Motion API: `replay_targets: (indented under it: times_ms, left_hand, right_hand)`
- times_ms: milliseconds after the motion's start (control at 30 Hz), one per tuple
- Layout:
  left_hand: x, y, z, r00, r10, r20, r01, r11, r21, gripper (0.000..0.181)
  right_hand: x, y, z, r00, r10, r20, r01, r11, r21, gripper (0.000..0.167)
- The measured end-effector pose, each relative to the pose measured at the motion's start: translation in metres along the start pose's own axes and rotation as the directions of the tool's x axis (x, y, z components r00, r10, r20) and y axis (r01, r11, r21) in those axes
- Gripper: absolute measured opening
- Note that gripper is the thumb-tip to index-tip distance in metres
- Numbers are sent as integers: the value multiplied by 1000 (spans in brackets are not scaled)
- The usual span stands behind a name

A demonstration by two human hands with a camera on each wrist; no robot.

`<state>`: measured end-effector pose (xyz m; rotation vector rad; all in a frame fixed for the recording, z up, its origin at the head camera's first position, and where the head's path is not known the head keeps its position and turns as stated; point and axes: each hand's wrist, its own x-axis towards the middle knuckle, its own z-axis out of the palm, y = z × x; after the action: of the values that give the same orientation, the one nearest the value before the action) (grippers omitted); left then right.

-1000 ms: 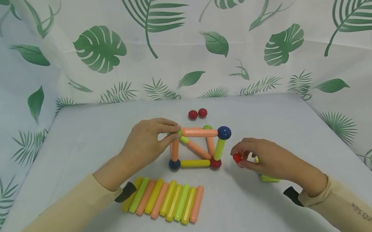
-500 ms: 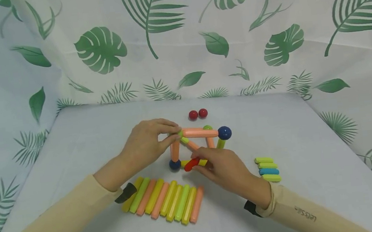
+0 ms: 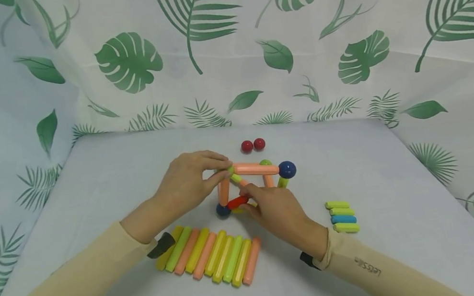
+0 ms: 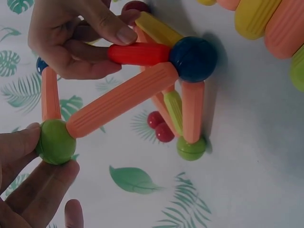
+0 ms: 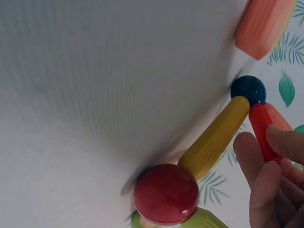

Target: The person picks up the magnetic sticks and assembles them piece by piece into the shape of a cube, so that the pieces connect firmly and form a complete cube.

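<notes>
My left hand (image 3: 194, 174) pinches a green ball (image 4: 57, 141) at the upper left corner of a frame built of sticks and balls. From that ball an orange stick (image 4: 122, 99) runs down to a dark blue ball (image 4: 194, 59) on the table. My right hand (image 3: 276, 211) pinches a short red stick (image 4: 140, 54), whose end touches the dark blue ball. A yellow stick (image 5: 216, 137) joins this ball to a red ball (image 5: 166, 194). At the upper right corner sits another blue ball (image 3: 287, 169), with an orange stick (image 3: 256, 168) leading to it.
A slanted row of yellow, green and orange sticks (image 3: 209, 257) lies in front of the frame. Several short green sticks and a blue one (image 3: 343, 219) lie to the right. Behind the frame, two red balls (image 3: 253, 145) rest on the table. Leaf-patterned cloth (image 3: 229, 71) hangs around the back and sides.
My right hand has moved left from beside the short sticks into the front of the frame, bringing the red stick against the lower left blue ball. My left hand has stayed in place.
</notes>
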<state>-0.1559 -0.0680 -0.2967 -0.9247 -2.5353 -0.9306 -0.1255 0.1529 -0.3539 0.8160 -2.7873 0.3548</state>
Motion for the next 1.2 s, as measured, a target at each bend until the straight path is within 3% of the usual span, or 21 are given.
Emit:
replay_targets:
  times_ms: [167,300,367,467,600,700,767,867,1200]
  left_hand:
    - [0,0,-1,1000,-3,4,3,1000,5,25]
    - [0,-1,-2,1000,-6,4,6,1000,4,27]
    - [0,0,-2,1000,-4,5,4,1000,5,26]
    - [1,1,-3,1000,-8,7,8,1000,8,26]
    - [2,2,-4,1000,-24,14,23,1000,19,25]
    - [2,2,-4,999,-29,23,28,999,24,25]
    - [1,2,-4,999,-28,26,27,999,25,25]
    - [1,2,-4,999,-26,28,25,999,24,26]
    - [1,2,-2,999,-31,30,30,999,21,26]
  right_hand:
    - [2,0,1,1000,-11,11,12,999,-45,39]
    - [-4,-1,-5,998,-55,1,55,985,-165,44]
    - [-10,-2,-10,993,-112,-25,103,968,-228,46]
    - [-22,-2,-17,967,-249,-46,233,945,-229,33]
    - [-36,-3,-19,893,-446,57,449,890,-79,13]
    - [-44,-2,-16,838,-516,176,521,854,23,14]
    - [-47,-1,-12,818,-530,225,534,844,46,16]
    - [-49,1,-8,804,-534,260,541,839,50,18]
    - [-53,3,-13,797,-523,301,540,841,31,17]
